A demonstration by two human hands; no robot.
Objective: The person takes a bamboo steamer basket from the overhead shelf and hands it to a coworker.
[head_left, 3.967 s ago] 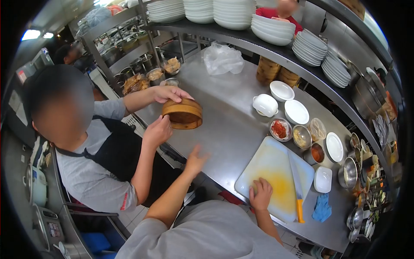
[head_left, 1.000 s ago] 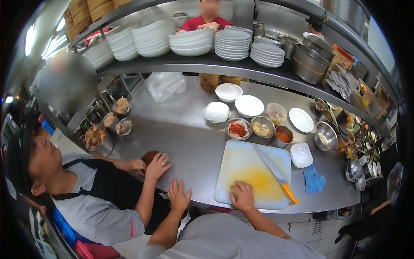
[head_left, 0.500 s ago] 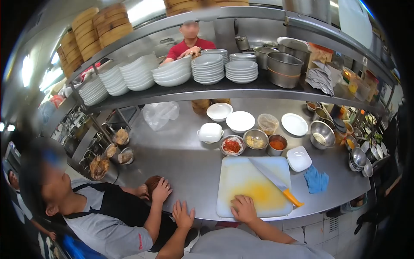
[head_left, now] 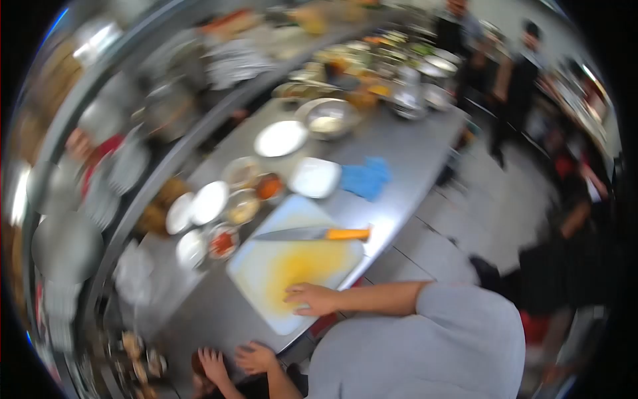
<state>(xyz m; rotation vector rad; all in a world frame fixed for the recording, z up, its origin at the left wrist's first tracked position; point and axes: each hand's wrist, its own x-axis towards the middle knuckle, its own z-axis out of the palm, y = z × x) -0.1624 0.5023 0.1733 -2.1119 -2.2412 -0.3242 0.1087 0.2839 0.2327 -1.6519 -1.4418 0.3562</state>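
My right hand (head_left: pixel 312 299) rests on the yellow-stained white cutting board (head_left: pixel 266 259) with its fingers spread and nothing in them. A knife with an orange handle (head_left: pixel 349 234) lies across the board beyond that hand. My left hand (head_left: pixel 255 358) lies at the table's near edge, fingers apart and empty. Just left of it, a co-worker's hand (head_left: pixel 214 366) is beside a brown round object (head_left: pixel 198 362), mostly cut off and blurred. A blue cloth or glove (head_left: pixel 367 178) and a square white dish (head_left: pixel 315 177) are past the board.
Bowls of red food (head_left: pixel 223 242) and orange sauce (head_left: pixel 270 187), white plates (head_left: pixel 281 138) and a metal bowl (head_left: pixel 328 120) line the steel table (head_left: pixel 415 149). A shelf of dishes (head_left: pixel 66 246) runs along the left. Several people stand at the right. The view is blurred.
The view has swung to the right and tilted, bringing the floor and people at the right into sight. My right hand stays on the board, my left at the table edge.
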